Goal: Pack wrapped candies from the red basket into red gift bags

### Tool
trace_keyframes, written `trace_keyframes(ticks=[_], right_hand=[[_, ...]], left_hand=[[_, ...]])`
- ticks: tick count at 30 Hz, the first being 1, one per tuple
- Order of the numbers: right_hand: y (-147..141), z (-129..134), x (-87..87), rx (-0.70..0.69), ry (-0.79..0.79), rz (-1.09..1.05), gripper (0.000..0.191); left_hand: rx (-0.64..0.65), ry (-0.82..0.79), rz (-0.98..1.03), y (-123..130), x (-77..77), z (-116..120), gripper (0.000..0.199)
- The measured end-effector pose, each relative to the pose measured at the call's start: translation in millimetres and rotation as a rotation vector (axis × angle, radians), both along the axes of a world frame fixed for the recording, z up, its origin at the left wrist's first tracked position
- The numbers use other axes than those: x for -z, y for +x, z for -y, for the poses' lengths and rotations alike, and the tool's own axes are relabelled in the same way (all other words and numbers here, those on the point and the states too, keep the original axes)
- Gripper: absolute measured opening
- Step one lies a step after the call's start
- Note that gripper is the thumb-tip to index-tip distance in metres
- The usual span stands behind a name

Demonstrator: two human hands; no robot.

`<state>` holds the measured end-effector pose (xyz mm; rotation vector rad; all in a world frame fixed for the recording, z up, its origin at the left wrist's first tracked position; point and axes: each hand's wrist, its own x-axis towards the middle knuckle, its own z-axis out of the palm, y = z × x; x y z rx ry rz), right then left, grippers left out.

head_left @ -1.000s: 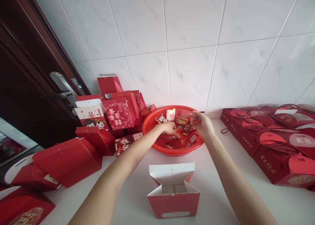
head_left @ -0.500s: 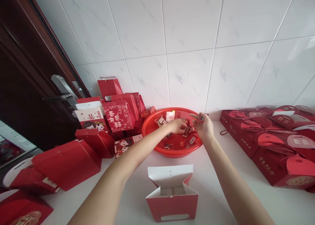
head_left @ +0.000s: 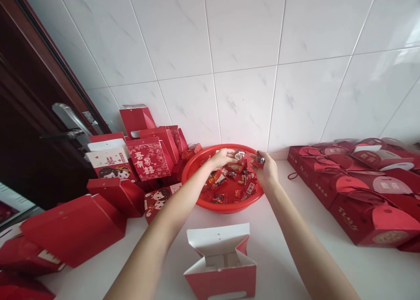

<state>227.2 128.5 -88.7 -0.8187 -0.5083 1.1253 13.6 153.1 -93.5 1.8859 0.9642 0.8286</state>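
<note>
In the head view, my right hand (head_left: 268,172) pinches a dark-wrapped candy (head_left: 260,159) above the right side of the red plastic basket (head_left: 226,207). My left hand (head_left: 223,158) reaches over its far left part, fingertips at a packet with a white label (head_left: 239,155); I cannot tell whether they pinch it or only touch. The other wrapped sweets (head_left: 218,178) lie loose inside. My candy's glossy film looks slick, so a loose pinch could let it slip, and this near the edge it might drop outside. The open carton (head_left: 226,279) in front of me is thin folded card, red outside and white within, its sides creased inward; a low forearm could knock it. The basket is round, with perforated, mesh-like walls.
</note>
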Motion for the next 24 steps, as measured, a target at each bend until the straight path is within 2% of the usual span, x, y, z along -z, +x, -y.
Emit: trace_keyframes(ticks=[3, 8, 14, 19, 24], right_hand=[[-1, 0, -0.2, 0.001, -0.003, 0.002, 0.012], [-5, 4, -3.5, -0.058, 0.006, 0.017, 0.012], [-5, 9, -8.6, -0.094, -0.013, -0.013, 0.01], [-6, 12, -10.9, -0.093, -0.003, -0.034, 0.008], [-4, 9, -10.2, -0.016, -0.016, -0.103, 0.007]], left_hand=[[-0.012, -0.036, 0.049, -16, 7.8, 24, 0.044], [-0.007, -0.07, 0.071, -21, 15.2, 57, 0.043], [-0.026, -0.097, 0.095, -47, 10.7, 105, 0.059], [-0.03, -0.092, 0.126, -39, -4.5, 114, 0.068], [0.0, -0.092, 0.134, -28, -16.2, 115, 0.065]])
